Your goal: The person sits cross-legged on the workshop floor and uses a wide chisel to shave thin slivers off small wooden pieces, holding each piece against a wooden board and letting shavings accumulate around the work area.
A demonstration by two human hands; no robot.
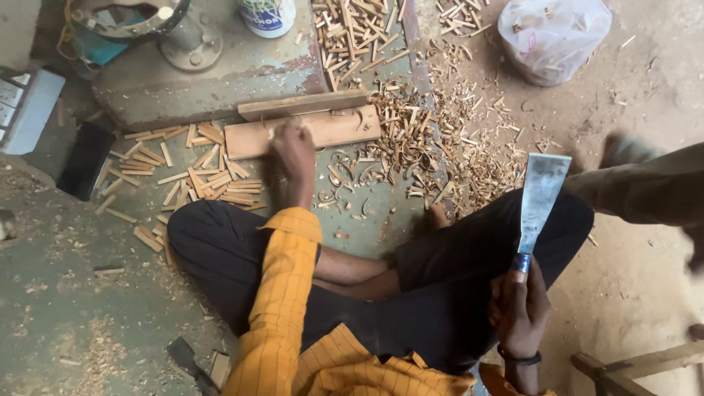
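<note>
On the green-painted floor in front of the seated person's crossed legs, a flat wooden board (308, 132) lies crosswise, with a narrower wooden batten (302, 105) just behind it, and it serves as the chopping block. Judging by what lies around, the splitting is well along: a loose heap of cut wooden sticks (194, 172) lies to the left of the board, a second batch of sticks (356, 33) is spread farther back, and curled wood shavings (433, 139) cover the ground to the right. The left hand (292, 150) rests on the board's front edge, fingers closed around a small piece of wood; the piece itself is too hidden to describe. The right hand (521, 308) is clenched on the blue-banded handle of a broad cleaver (539, 198), whose worn, pale steel blade points up and away from the board, well apart from it. No uncut stock shows clearly near the board, so what is left cannot be judged. A white plastic bag (554, 37) sits at the far right, and a white tub (268, 15) stands behind the batten.
</note>
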